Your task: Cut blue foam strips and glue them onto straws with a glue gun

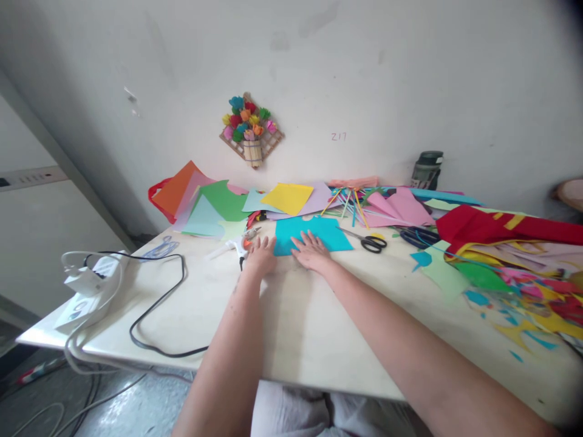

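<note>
Resting right hand (313, 252) palm down, fingers spread, on the near edge of the blue paper (320, 226), laid flat on the table (303, 321) between glue gun (238, 245) and scissors (367, 241). Holding left hand (261, 256) palm down, fingers slightly spread, at the left edge of the blue paper, just beside the glue gun; cannot tell from this view whether pressing on it.

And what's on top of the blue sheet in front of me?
Your right hand lies on the blue sheet, and the tips of the scissors seem to overlap its right edge. Anything under the sheet is covered, and your hand hides part of its surface.
</note>
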`<state>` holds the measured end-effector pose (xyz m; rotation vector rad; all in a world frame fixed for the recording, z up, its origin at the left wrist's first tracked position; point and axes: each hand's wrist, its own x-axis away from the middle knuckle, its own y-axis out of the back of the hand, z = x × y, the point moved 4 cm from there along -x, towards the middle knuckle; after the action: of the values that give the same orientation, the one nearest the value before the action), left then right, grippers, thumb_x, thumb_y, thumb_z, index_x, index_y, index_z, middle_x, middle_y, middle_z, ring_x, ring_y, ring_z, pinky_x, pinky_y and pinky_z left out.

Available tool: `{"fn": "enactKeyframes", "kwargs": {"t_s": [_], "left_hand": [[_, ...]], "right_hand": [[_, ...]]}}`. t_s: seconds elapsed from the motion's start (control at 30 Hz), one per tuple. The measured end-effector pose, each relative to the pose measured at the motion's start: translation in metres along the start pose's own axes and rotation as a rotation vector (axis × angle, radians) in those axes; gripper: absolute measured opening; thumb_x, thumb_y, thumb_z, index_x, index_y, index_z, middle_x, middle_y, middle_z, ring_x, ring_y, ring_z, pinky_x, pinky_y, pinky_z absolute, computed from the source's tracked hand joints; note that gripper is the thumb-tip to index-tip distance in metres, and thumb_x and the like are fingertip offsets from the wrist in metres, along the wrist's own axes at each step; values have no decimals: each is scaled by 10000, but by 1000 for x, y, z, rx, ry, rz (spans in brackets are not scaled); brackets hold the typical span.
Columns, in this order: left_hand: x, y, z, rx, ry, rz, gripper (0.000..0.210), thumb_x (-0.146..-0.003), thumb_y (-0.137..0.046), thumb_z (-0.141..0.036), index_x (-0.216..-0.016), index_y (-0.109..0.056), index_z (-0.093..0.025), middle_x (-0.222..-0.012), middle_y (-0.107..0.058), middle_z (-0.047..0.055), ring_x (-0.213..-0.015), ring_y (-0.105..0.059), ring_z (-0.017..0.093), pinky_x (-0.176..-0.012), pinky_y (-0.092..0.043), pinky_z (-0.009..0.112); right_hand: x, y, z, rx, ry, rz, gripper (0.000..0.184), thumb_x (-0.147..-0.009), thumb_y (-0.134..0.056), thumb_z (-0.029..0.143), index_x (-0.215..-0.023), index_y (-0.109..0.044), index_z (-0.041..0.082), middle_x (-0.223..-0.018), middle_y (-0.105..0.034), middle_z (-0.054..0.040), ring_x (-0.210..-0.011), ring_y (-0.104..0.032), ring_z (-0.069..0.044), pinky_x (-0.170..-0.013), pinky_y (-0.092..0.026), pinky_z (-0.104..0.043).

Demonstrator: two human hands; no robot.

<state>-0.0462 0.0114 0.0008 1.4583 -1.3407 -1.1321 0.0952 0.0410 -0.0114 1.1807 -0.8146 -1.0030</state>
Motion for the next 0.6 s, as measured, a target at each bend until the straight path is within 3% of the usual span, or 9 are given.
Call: {"fn": "enactKeyframes", "kwargs": {"t_s": [0.13, 0.3, 0.47, 0.6], "left_hand": [[15, 10, -27, -137, -83, 74, 544, -751, -342, -225, -1293, -306, -186, -1395, -201, 88, -1286, -98, 241, -1004, -105, 447], [31, 0, -63, -148, -132, 127, 518, -744, -347, -227, -1238, -392, -78, -1351, -270, 174, -1271, -155, 276, -1001, -127, 437], [38, -5, -73, -118, -99, 87, 507, -750, -331, -241, -1222, -416, -78, -1291, -362, 202, -1231, -250, 312, -969, -181, 460], [42, -1, -78, -288, -34, 86, 514, -755, -329, -264, -1202, -442, -36, -1233, -414, 246, -1190, -308, 341, -934, -218, 474]], "right_hand": [[0, 0, 0, -9, -6, 11, 525, -831, -201, 501, -1331, -181, 341, -1431, -51, 19, -1289, 50, -193, -1016, -16, -367], [-1, 1, 0, -35, -14, 14, 521, -833, -183, 500, -1328, -196, 339, -1431, -53, 15, -1289, 43, -193, -1016, -13, -369], [-2, 0, 0, -39, -12, 16, 517, -830, -217, 482, -1328, -185, 347, -1430, -49, 34, -1289, 48, -186, -1016, -8, -370], [-3, -1, -1, -42, -4, 13, 533, -824, -226, 482, -1334, -179, 331, -1430, -51, 31, -1289, 51, -194, -1015, -5, -381]]}}
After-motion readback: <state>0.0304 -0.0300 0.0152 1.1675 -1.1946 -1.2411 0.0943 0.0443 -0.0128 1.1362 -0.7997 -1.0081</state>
